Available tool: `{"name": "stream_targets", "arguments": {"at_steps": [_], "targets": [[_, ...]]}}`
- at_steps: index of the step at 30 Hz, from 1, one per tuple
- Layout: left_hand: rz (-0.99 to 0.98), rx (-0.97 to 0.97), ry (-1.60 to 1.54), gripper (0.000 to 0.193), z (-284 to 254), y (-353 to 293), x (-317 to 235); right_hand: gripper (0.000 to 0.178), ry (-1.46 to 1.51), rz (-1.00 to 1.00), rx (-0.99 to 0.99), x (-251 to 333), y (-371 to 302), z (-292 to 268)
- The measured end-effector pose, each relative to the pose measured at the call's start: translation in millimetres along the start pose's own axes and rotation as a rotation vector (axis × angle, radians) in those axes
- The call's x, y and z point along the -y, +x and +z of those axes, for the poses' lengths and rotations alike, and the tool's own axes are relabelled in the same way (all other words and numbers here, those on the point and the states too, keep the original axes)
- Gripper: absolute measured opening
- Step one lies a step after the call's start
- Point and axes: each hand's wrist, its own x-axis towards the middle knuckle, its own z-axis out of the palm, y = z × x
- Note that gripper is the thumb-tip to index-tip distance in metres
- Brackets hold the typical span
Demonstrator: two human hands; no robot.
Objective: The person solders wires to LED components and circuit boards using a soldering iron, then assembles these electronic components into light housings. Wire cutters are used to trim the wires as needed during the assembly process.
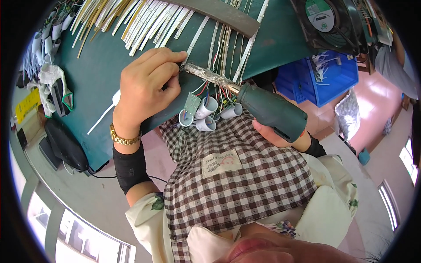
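Note:
My right hand (278, 133) is wrapped round the dark green handle of a soldering iron (274, 111). Its thick, silvery, worn barrel points left, and the tip is close beside my left fingertips. My left hand (151, 83) is closed in a pinch at the lower end of a narrow white LED strip (197, 37); what lies between the fingers is hidden. Below the barrel, several white plastic tubes (207, 108) with coloured wires hang at the bench edge, next to a small green circuit board (191, 105). More strips run up from the wires.
A flat metal bar (228, 16) lies across the strips on the green bench (98, 79). Many loose strips (149, 26) are at its far side. A black fan (329, 19) stands at far right, above a blue bin (296, 85). Gloves (52, 81) and a black pouch (66, 144) lie left.

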Motion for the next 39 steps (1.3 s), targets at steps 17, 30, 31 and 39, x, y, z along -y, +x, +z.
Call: {"name": "stream_targets", "arguments": {"at_steps": [17, 30, 31, 39], "targets": [[0.021, -0.037, 0.004, 0.014, 1, -3, 3, 0.038, 0.209, 0.072, -0.044, -24, -35, 6], [0.014, -0.045, -0.005, 0.015, 2, -7, 4, 0.037, 0.175, 0.171, -0.117, -15, -32, 7], [0.007, -0.03, -0.016, 0.018, 1, -8, 4, 0.037, 0.135, 0.176, -0.102, -13, -30, 5], [0.014, -0.037, -0.019, 0.017, 3, -6, 6, 0.036, 0.632, 0.3, -0.3, -9, -14, 13]]}}
